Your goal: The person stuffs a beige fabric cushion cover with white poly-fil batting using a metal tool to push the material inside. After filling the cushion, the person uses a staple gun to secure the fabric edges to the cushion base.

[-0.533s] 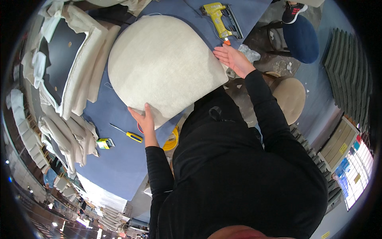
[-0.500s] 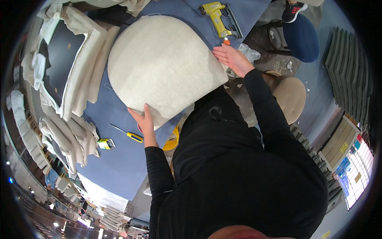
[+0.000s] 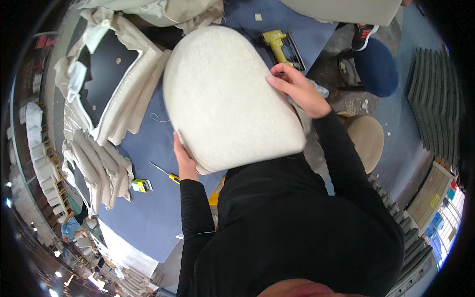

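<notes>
A cream fabric seat cushion (image 3: 227, 104), rounded at the far end and straight at the near end, is between my hands, its near edge against my body. My left hand (image 3: 184, 157) grips its lower left side, fingers partly hidden beneath. At the right side my right hand (image 3: 303, 93) has its fingers bent around the edge, with the fingertips near the rim. Just beyond that hand, a yellow staple gun (image 3: 283, 48) lies on the blue-grey table (image 3: 141, 222).
Beige upholstered pieces (image 3: 133, 94) are stacked at the left. A yellow-handled screwdriver (image 3: 173, 178) and a small yellow-green box (image 3: 142, 185) lie nearby. A blue round stool (image 3: 375, 67) and a tan one (image 3: 366, 141) stand right. Another beige piece (image 3: 346, 9) shows at the far edge.
The cushion has turned and shifted right and nearer my body. My right hand has gone from flat fingers to bent ones at its edge. A beige piece has appeared at the far right.
</notes>
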Tool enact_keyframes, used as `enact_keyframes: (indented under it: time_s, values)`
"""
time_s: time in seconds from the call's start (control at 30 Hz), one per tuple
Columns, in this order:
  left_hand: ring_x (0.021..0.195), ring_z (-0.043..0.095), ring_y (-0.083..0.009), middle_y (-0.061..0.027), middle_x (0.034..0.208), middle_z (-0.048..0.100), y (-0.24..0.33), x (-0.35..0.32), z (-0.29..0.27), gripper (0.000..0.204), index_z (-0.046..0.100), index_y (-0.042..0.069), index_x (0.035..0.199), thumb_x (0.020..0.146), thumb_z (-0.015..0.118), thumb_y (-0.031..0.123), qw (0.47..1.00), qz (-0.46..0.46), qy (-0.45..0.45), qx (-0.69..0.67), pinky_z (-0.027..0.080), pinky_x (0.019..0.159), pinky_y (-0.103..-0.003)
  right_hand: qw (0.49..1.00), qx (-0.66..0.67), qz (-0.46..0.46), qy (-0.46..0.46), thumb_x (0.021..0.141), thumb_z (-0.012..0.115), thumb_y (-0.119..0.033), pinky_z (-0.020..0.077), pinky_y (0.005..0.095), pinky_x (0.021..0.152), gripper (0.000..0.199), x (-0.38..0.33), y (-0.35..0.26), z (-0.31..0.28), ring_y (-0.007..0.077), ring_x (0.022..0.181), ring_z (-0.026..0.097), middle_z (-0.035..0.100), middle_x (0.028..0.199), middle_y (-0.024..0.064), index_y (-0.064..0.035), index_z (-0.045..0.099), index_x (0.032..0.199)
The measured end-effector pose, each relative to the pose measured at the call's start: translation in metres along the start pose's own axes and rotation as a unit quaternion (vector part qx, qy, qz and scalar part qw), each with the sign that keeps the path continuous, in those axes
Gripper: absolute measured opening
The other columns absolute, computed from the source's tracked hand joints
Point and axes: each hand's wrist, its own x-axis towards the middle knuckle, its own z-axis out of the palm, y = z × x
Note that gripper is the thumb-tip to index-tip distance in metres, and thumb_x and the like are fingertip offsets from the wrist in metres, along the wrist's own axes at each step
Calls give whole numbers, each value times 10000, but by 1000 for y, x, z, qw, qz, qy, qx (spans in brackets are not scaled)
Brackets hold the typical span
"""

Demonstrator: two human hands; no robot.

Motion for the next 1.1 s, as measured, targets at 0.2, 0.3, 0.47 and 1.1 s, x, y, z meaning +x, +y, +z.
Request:
enact_keyframes:
  time_s: [0.2, 0.3, 0.47, 1.1]
  values:
    - [1300, 647, -289, -183, 1469, 637, 44, -3, 102, 713, 538, -5, 1526, 1090, 465, 556, 964, 4, -265, 11, 515, 1104, -391, 957, 87, -276, -18, 946, 842, -255, 449, 239, 766, 528, -44, -100, 94, 76, 884, 530, 558, 955, 2, -117, 452, 1274]
    - [1318, 641, -232, -128, 1507, 618, 130, -87, 146, 651, 512, 42, 1567, 1132, 487, 525, 934, 37, -344, 94, 514, 1115, -366, 944, -1, -326, 51, 933, 863, -238, 446, 243, 708, 443, -10, -82, 140, 63, 800, 482, 483, 883, -39, -99, 498, 1142]
    - [1123, 728, -212, -166, 1362, 702, 232, -185, 132, 659, 494, 22, 1562, 1098, 585, 481, 864, 273, -245, 344, 588, 954, -365, 925, 39, -370, 71, 910, 893, -307, 447, 243, 697, 424, 41, -82, 188, 55, 786, 473, 472, 871, -54, -89, 535, 975]
    - [1214, 678, -437, -159, 1457, 647, 238, -189, 124, 590, 473, 170, 1574, 1096, 523, 512, 588, 503, 79, 628, 535, 1035, -494, 818, -455, -252, 246, 792, 766, -146, 367, 565, 1168, 549, 161, 187, -27, 459, 1372, 474, 539, 1419, 240, -98, 607, 1315]
